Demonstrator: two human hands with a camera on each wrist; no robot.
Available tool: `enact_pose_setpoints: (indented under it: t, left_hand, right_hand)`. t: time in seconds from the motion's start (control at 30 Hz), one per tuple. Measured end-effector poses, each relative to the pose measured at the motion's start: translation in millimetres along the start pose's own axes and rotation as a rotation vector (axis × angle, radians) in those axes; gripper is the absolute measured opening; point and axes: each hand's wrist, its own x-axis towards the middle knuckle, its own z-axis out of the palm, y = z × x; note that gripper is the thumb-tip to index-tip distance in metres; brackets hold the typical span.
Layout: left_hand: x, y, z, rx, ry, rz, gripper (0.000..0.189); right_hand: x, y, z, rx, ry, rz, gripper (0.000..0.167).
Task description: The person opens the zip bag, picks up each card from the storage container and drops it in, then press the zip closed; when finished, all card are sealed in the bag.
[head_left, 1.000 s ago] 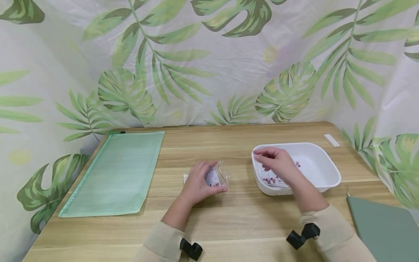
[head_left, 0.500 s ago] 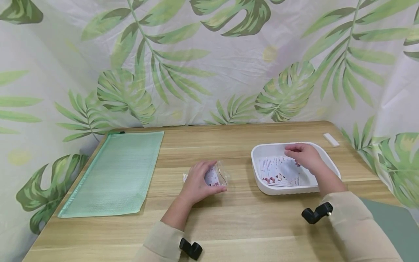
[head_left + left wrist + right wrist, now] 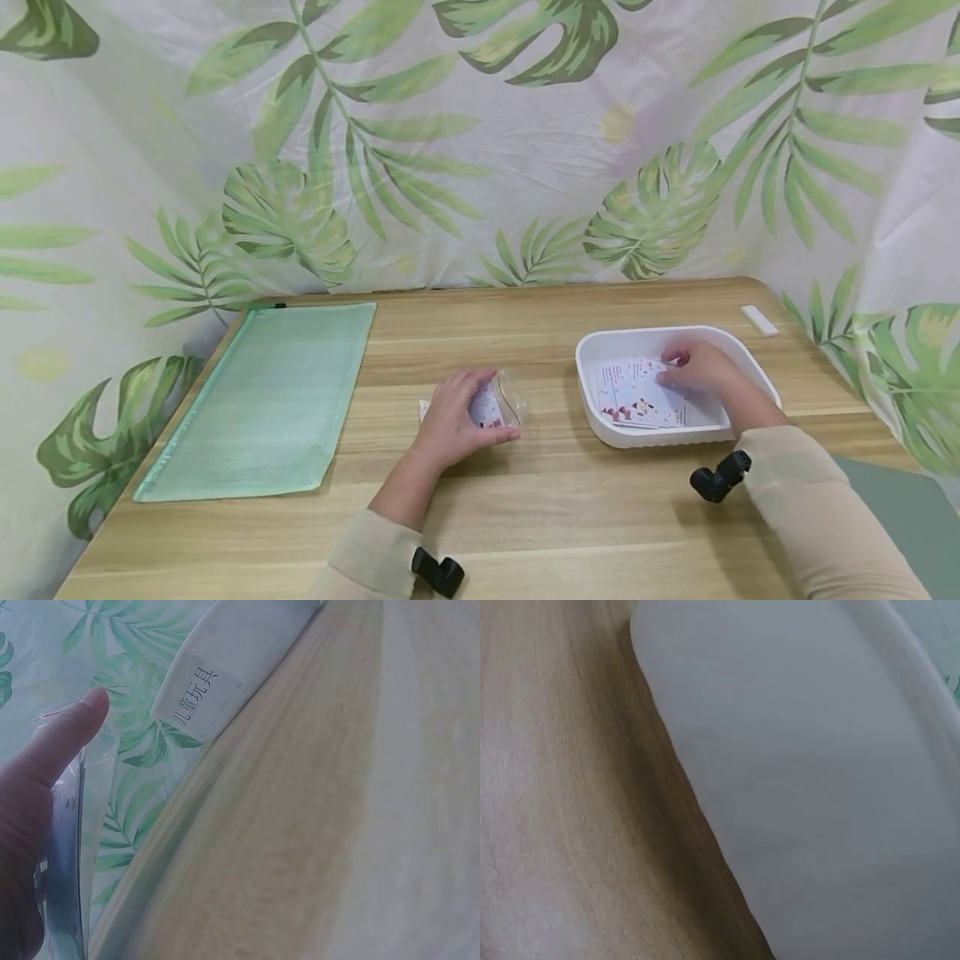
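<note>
My left hand (image 3: 453,421) holds a small clear plastic bag (image 3: 510,400) with printed cards (image 3: 486,408) inside, thumb on the near side and fingers on the far side. In the left wrist view the thumb (image 3: 71,731) lies along the edge of the bag (image 3: 97,795). My right hand (image 3: 701,367) reaches into a white plastic basin (image 3: 600,346), thumb and fingers bent apart over the right part of the loose cards (image 3: 637,396). These are pale with small red and brown figures. The right wrist view shows only the basin's outer wall (image 3: 780,765) and the tabletop.
A green mesh zip pouch (image 3: 258,400) lies flat on the left of the wooden table (image 3: 555,508). A small white block (image 3: 760,321) sits at the back right. A grey-green flat panel (image 3: 907,508) shows at the right edge, partly behind the right sleeve.
My right hand moved rightward from above the basin's left rim, then lowered onto the cards, its thumb and fingers spreading apart. My left hand stayed with the bag.
</note>
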Motion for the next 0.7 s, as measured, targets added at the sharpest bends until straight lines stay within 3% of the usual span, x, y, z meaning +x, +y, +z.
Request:
enact_pose_setpoints:
  t: [0.37, 0.7]
  left_hand:
    - [0.6, 0.8, -0.7, 0.004, 0.004, -0.002, 0.086]
    - [-0.3, -1.0, 0.9, -0.005, 0.012, 0.004, 0.087]
  right_hand:
    - [3.3, 2.3, 3.9, -0.039, 0.015, -0.016, 0.051]
    - [-3.9, -2.1, -0.8, -0.011, 0.072, 0.012, 0.036]
